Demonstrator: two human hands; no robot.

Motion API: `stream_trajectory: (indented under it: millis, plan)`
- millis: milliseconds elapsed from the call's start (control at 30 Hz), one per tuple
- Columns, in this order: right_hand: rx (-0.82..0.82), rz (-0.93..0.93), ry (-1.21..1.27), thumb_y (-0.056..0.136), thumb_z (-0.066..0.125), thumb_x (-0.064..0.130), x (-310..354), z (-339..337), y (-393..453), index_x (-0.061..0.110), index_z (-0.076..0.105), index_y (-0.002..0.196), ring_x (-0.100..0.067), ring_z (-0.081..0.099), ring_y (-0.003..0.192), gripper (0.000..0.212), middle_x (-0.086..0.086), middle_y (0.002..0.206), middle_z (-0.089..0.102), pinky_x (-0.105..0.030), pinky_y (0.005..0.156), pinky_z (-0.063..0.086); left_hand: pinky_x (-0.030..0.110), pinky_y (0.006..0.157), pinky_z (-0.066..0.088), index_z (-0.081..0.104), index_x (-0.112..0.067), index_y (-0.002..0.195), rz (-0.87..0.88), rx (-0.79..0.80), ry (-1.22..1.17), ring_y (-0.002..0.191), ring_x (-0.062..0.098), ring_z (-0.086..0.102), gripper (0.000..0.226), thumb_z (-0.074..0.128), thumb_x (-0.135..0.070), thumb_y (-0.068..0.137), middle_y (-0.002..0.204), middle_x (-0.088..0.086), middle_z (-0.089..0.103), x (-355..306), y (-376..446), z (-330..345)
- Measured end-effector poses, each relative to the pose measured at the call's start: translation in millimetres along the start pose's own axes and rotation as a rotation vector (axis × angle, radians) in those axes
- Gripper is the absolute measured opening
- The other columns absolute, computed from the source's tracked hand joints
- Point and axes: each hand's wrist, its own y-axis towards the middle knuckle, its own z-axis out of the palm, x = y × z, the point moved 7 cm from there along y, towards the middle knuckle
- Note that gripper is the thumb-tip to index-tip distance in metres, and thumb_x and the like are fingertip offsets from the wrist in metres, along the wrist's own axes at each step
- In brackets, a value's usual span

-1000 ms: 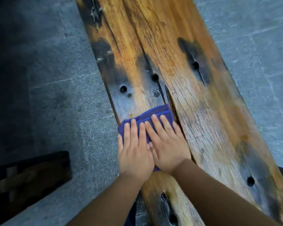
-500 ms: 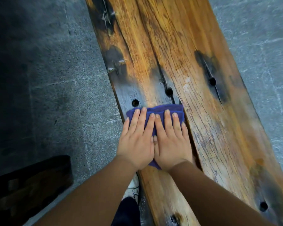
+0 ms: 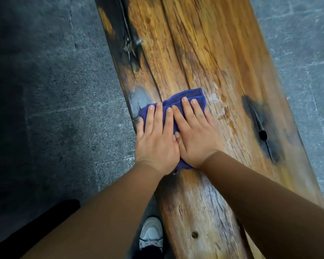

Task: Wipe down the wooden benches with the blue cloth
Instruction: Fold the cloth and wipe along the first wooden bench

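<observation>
A long weathered wooden bench [image 3: 219, 53] runs from the bottom right up to the top middle, orange-brown with dark stains and bolt holes. A folded blue cloth [image 3: 187, 97] lies flat on its left half. My left hand [image 3: 155, 143] and my right hand [image 3: 196, 135] press side by side on the cloth, palms down and fingers stretched forward. Most of the cloth is hidden under my hands; its far edge and a small corner by my wrists show.
Grey stone paving [image 3: 54, 90] lies on both sides of the bench. My white shoe [image 3: 151, 234] stands on the ground by the bench's left edge. A dark bolt hole [image 3: 262, 134] sits in a black stain to the right of my hands.
Both hands have pushed the cloth forward along the bench, past the two bolt holes on the left half. The view has followed along the bench, and my shoe has come into sight.
</observation>
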Motion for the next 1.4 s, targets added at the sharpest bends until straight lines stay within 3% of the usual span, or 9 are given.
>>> stream_trajectory:
  millis: [300,533,1067,1400]
  plan:
    - [-0.004,-0.005,0.016,0.098,0.025,0.045,-6,-6,13,0.023,0.019,0.155,-0.025,0.010,0.151,0.062,-0.006,0.164,0.014,-0.047,0.120,0.013,0.046,0.119,0.003,0.019,-0.014,0.154,0.010,0.024,-0.013,0.150,0.025,0.001,0.068,0.025,-0.039,0.091,0.163,0.009,0.009,0,17,-4]
    - [-0.032,-0.027,0.037,0.098,0.026,0.044,-5,-9,12,0.023,0.021,0.155,-0.025,0.011,0.150,0.061,-0.005,0.164,0.016,-0.047,0.120,0.014,0.053,0.118,0.011,0.025,-0.015,0.153,-0.017,-0.009,-0.010,0.149,0.024,0.008,0.066,0.029,-0.039,0.091,0.162,0.008,0.016,1,16,-5]
    - [-0.033,-0.032,0.088,0.097,0.026,0.042,-6,-11,11,0.024,0.023,0.154,-0.024,0.010,0.150,0.060,-0.003,0.164,0.017,-0.046,0.119,0.013,0.050,0.119,0.007,0.020,-0.016,0.153,0.003,-0.018,-0.001,0.149,0.024,0.006,0.066,0.029,-0.038,0.092,0.162,0.009,0.015,1,17,-3]
    - [-0.042,0.099,0.108,0.099,0.027,0.043,-10,-2,-14,0.023,0.025,0.154,-0.024,0.014,0.150,0.058,-0.003,0.162,0.021,-0.046,0.119,0.015,0.053,0.118,0.009,0.019,-0.017,0.153,0.084,0.039,0.059,0.149,0.029,0.007,0.064,0.028,-0.038,0.093,0.162,0.012,0.015,-7,7,5]
